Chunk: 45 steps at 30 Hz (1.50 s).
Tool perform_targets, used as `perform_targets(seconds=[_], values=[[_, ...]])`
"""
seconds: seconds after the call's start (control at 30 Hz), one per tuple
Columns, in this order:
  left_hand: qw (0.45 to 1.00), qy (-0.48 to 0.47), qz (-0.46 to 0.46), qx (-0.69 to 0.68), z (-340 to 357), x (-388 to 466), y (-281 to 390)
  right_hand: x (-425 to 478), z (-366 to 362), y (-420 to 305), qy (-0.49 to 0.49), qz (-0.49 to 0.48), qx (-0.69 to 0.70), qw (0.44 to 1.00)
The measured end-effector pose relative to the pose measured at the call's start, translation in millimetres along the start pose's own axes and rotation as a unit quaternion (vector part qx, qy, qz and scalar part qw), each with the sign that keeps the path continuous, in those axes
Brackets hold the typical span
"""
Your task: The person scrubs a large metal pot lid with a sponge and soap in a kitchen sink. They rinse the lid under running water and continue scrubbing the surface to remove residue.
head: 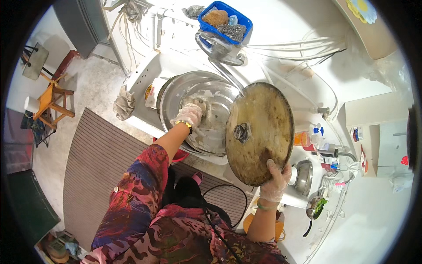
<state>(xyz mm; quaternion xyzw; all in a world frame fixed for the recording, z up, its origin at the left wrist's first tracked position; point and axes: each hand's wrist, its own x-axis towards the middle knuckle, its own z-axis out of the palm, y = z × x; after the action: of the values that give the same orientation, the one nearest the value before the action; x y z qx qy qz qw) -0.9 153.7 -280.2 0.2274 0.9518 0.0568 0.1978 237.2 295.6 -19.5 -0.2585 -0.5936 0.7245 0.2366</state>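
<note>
My right hand (275,181), in a clear plastic glove, grips the lower rim of a round, brown-stained lid (263,128) with a dark knob. The lid is tilted beside a wide metal basin (171,99) in the sink (145,112). Inside the basin, my gloved left hand (191,114) rests on or holds something pale that is mostly hidden; whether it is a scrubber or cloth cannot be told. Sudsy water seems to lie around it. Above the basin a metal faucet (219,54) reaches down towards the lid's upper edge.
A blue basket (247,24) with scouring pads stands behind the faucet. A grey rag (124,104) hangs on the sink's left corner. Bottles, a metal bowl (304,178) and a small pan (315,208) with greens stand at the right. Below the sink shows a red basin (180,155).
</note>
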Motion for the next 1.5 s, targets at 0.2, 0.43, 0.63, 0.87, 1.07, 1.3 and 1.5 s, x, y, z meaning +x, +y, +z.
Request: perform_targets(seconds=[0.2,0.43,0.63,0.87,1.07,1.3,1.5], values=[[1.000,-0.004,0.018,-0.003,-19.4,-13.3,1.8,-9.3,-14.6,-2.5,0.001,-0.017,-0.072,0.997],[0.996,0.013,0.032,-0.081,-6.1,-6.0,-5.1,-14.5,-35.0,-12.6,-0.029,-0.052,-0.231,0.971],[0.997,0.030,0.002,-0.067,-13.9,-5.8,-6.6,-14.0,-48.9,-21.1,-0.064,-0.145,-0.425,0.891],[0.991,0.094,0.095,0.027,41.8,20.6,-20.6,-17.8,-61.6,-41.2,-0.094,-0.201,-0.491,0.842],[0.995,0.023,0.093,0.024,19.5,13.3,-2.1,-13.8,-45.3,-42.9,-0.197,-0.300,-0.548,0.756],[0.925,0.102,-0.032,-0.365,-70.7,-36.2,-22.8,18.3,12.4,-10.0,-0.269,-0.253,-0.510,0.777],[0.560,0.178,-0.042,-0.808,-94.8,-67.8,-54.5,44.2,44.6,23.9,-0.315,-0.237,-0.430,0.812]])
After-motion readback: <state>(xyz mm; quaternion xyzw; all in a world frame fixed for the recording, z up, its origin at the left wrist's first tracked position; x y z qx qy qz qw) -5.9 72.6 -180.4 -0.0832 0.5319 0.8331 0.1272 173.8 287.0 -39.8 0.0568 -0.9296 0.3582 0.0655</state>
